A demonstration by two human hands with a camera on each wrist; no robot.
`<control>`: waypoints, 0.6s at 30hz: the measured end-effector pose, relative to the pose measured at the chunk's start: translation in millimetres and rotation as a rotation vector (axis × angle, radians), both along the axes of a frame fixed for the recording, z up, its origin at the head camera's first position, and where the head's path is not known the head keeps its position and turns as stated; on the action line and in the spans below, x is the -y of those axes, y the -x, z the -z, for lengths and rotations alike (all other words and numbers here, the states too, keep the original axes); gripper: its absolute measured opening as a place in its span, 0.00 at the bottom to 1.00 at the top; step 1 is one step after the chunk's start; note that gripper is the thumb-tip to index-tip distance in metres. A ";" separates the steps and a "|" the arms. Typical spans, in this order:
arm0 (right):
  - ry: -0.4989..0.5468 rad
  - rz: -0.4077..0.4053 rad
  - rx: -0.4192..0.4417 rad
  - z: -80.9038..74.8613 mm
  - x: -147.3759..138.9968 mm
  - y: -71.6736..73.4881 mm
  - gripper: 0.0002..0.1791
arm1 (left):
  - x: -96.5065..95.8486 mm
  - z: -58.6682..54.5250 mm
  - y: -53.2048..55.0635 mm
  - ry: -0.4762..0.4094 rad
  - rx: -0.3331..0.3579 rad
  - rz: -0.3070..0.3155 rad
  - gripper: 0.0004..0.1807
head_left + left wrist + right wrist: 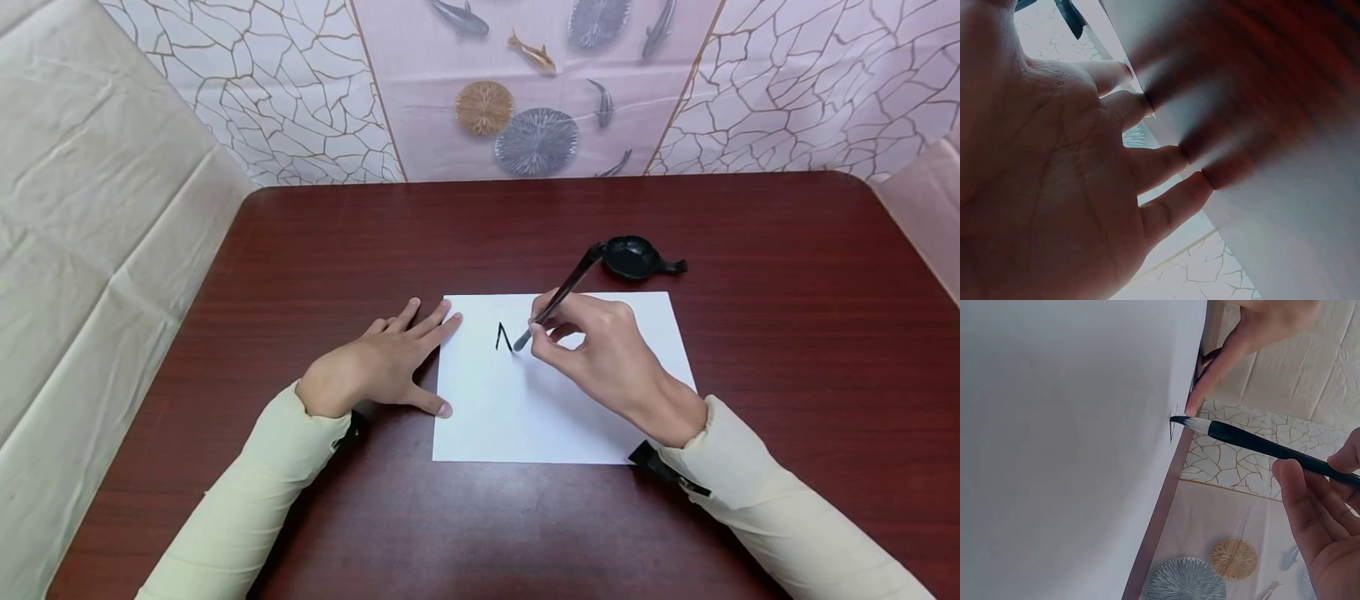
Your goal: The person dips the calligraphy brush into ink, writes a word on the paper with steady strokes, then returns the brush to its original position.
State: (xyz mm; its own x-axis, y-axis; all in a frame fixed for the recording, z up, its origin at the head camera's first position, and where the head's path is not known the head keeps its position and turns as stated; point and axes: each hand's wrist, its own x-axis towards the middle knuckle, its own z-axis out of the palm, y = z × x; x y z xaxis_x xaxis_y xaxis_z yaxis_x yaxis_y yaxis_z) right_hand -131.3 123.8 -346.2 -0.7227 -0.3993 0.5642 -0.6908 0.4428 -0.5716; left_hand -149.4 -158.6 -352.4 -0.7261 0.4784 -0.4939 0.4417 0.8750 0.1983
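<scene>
My right hand [600,350] pinches a dark-handled calligraphy brush [567,285] between thumb and fingers. In the right wrist view the brush [1254,440] has pale bristles with an inked black tip, which meets the paper [1072,450]. Thin black strokes [504,337], an upside-down V shape, mark the white sheet [487,417] just left of the tip. My left hand [382,362] lies spread at the sheet's left edge, with its thumb tip and some fingertips on that edge. Its palm [1054,175] fills much of the left wrist view.
Beyond the sheet's top edge stands a small black ink dish [632,257] with a short handle. The brush's upper end overlaps its rim in the head view. Reddish-brown wood makes up the table [337,250]; patterned cloth [300,92] hangs behind it.
</scene>
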 end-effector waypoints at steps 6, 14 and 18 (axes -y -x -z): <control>0.000 0.013 -0.003 -1.1 -1.0 1.0 0.10 | 0.5 0.8 0.4 0.002 0.004 0.001 0.70; 0.028 0.037 0.014 1.6 -2.3 4.9 0.10 | 0.1 0.7 0.9 0.006 0.007 0.002 0.70; 0.026 0.062 0.013 3.0 -3.5 7.1 0.10 | -0.1 0.4 0.8 0.010 0.005 0.002 0.69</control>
State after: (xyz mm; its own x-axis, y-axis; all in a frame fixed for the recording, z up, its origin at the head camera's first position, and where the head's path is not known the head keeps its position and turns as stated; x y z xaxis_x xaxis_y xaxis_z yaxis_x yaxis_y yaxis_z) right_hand -138.4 127.4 -349.2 -0.7531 -0.3389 0.5639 -0.6548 0.4696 -0.5922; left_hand -150.2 -158.5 -352.8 -0.7226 0.4752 -0.5021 0.4427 0.8759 0.1918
